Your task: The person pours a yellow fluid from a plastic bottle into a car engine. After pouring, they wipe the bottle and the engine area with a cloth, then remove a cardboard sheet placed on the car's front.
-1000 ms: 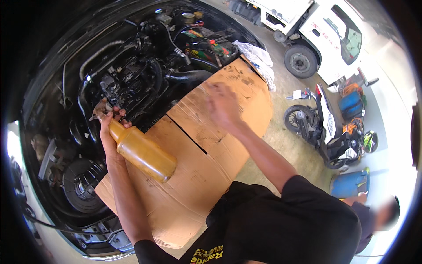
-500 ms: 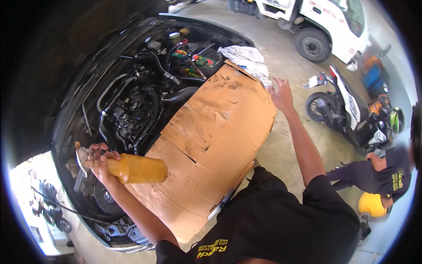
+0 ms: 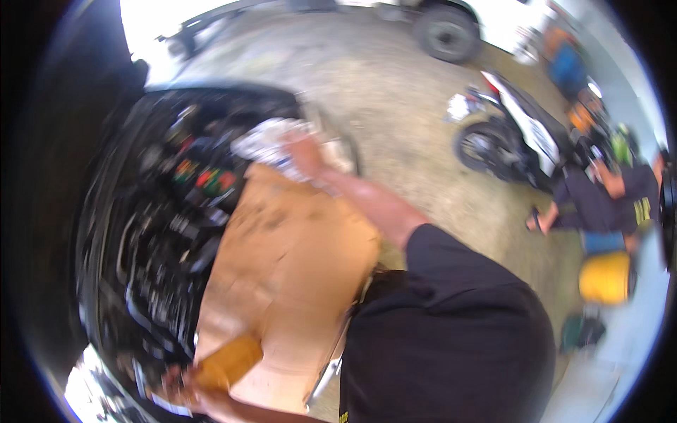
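My left hand (image 3: 185,388) is closed round the neck of a yellowish spray bottle (image 3: 231,361), low over the near end of a cardboard sheet. The bottle is tilted, its base toward the right. My right arm stretches across the far end of the cardboard (image 3: 282,240), and my right hand (image 3: 305,154) is on a crumpled white cloth (image 3: 264,144). Motion smears its fingers, so their grip on the cloth is unclear. The stained cardboard lies along the side of an open engine bay (image 3: 159,261), between me and the engine.
A raised dark hood borders the left. Beyond the concrete floor stand a white truck (image 3: 451,32) and a parked motorcycle (image 3: 522,134). Another person in dark clothes (image 3: 599,197) is low down at the right, near a yellow container (image 3: 605,277).
My right hand has gone from open beside the white cloth to being on it. My left hand still holds the spray bottle. The whole view has swung, shifting the car down and left.
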Demonstrator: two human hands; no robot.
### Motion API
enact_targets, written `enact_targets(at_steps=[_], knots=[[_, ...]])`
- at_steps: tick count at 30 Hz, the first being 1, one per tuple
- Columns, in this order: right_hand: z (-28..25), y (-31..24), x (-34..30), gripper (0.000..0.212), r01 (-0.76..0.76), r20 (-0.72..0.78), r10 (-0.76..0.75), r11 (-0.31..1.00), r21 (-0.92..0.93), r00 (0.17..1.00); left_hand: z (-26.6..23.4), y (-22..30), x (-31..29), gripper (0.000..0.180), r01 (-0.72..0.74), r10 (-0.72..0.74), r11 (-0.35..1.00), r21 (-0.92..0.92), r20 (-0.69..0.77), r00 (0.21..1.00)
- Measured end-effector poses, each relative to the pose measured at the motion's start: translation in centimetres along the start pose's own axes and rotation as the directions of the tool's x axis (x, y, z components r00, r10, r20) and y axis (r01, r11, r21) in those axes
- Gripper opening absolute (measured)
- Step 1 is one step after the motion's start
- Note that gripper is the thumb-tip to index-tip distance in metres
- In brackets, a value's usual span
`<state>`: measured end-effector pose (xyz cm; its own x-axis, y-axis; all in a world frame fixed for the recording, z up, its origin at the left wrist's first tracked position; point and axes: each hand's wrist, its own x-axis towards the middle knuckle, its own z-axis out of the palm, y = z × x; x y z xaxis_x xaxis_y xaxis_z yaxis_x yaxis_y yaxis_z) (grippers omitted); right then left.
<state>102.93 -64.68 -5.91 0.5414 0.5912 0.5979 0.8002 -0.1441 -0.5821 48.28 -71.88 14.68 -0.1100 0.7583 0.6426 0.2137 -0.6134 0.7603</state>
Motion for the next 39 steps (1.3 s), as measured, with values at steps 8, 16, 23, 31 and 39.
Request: enact_targets(at_steps=[8,16,23,31,39], knots=[[-5.8,-1.9,7.1,0.041,-0.425,-0.167,0.572,0.747,0.512,0.803,12.1,1.7,-1.9,0.065,-0.029,0.024,0.978,0.209,0.029,0.999],[-17.2,-11.2,9.5,0.041,-0.338,0.136,0.375,0.547,0.766,0.917,8.6,2.5,-2.0,0.087,0.111,-0.114,0.993,0.035,0.108,0.988],[-12.6,-25.4,0.0,0.049,-0.407,0.566,-0.183,0.526,0.747,0.804,8.3,5.6,-1.8,0.096,0.231,-0.184,0.953,-0.196,0.232,0.955],[-7.4,-34.5,2.1,0.020,0.030,0.278,-0.797,0.348,0.937,0.536,3.3,1.6,-4.0,0.081,0.505,-0.504,0.856,0.111,-0.044,0.863],[7.4,-19.8,18.7,0.073,0.754,0.755,-0.598,0.618,0.222,0.268,1.2,-1.3,-6.2,0.080,0.397,-0.449,0.880,-0.262,-0.184,0.874]])
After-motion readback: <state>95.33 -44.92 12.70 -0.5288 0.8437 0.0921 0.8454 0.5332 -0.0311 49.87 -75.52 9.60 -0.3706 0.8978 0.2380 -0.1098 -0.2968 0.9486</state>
